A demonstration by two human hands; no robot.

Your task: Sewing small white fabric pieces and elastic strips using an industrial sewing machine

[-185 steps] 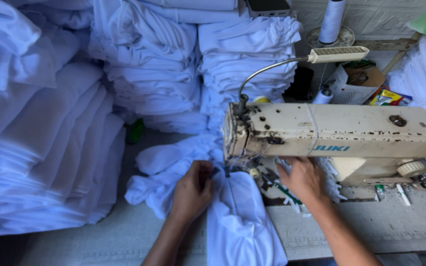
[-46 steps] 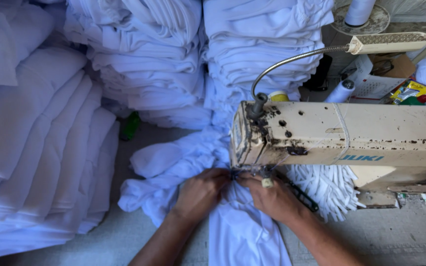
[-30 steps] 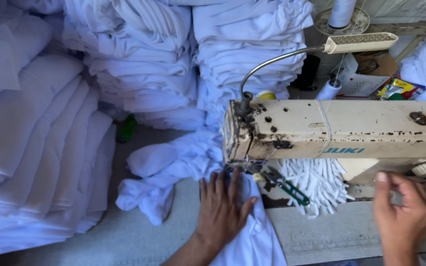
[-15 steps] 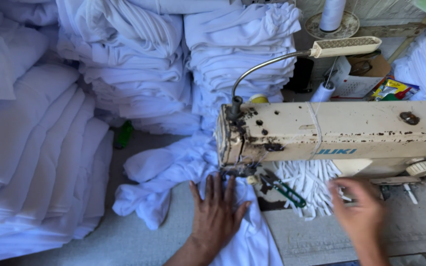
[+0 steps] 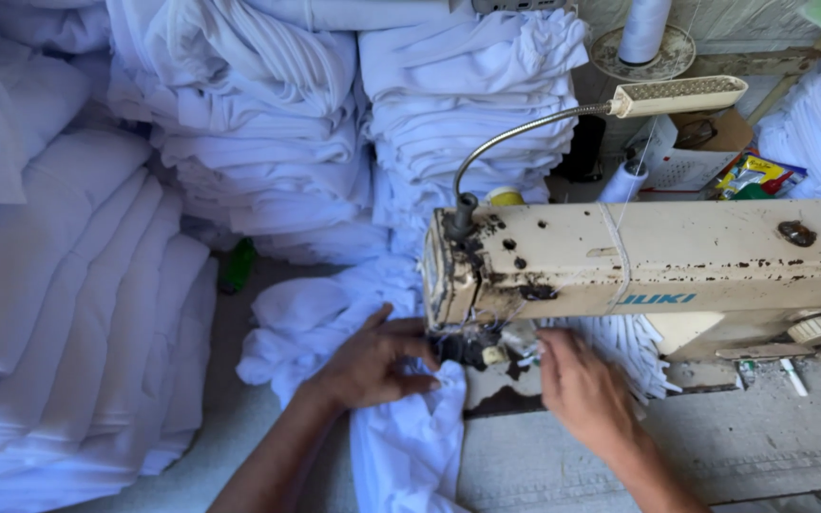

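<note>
The white cloth (image 5: pixel 401 432) lay on the table (image 5: pixel 715 446) under the head of the cream sewing machine (image 5: pixel 639 271). The left hand (image 5: pixel 372 366) pinched its edge, fingers (image 5: pixel 420 353) closed on the fabric just beside the needle area. The right hand (image 5: pixel 582 389) reached in too — whether it gripped anything, I couldn't tell. Fingertips so near the needle risked a prick, and bunched cloth might have snagged.
</note>
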